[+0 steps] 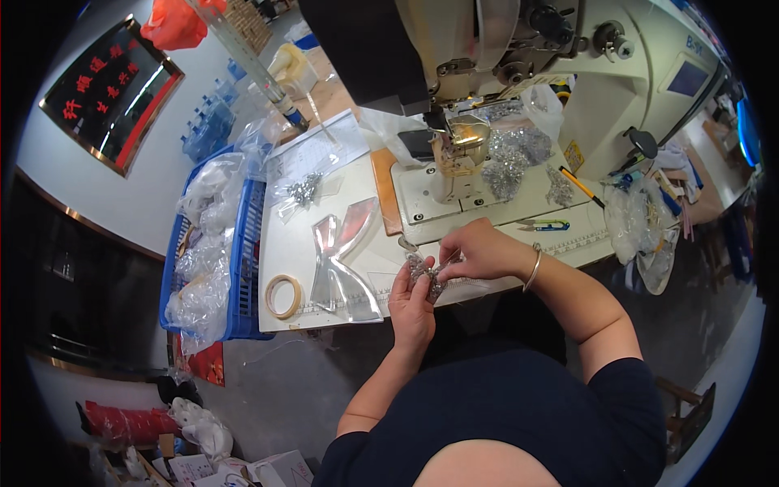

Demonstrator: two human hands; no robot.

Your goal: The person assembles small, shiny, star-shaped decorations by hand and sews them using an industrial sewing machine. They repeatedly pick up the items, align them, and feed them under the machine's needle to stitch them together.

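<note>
At the front edge of the sewing table, my left hand (412, 302) is closed on a silvery, glittering decorated piece (428, 276). My right hand (479, 250), a bangle at its wrist, pinches at the same piece from the other side. What its fingertips hold is too small to make out. Just beyond both hands stands the sewing machine (462, 154), its needle area over the metal plate. Left of my hands lie clear plastic pieces (345, 268) shaped like a bow. Green-handled thread snips (544, 226) rest to the right, near a ruler strip (584, 240) along the edge.
A blue basket (246, 252) of clear plastic bags stands at the left, beside a tape roll (282, 296). Silvery glittering pieces (505, 174) lie behind the needle. More sit on paper (305, 189) at the left. A yellow pen (582, 186) and plastic bags (637, 219) are at the right.
</note>
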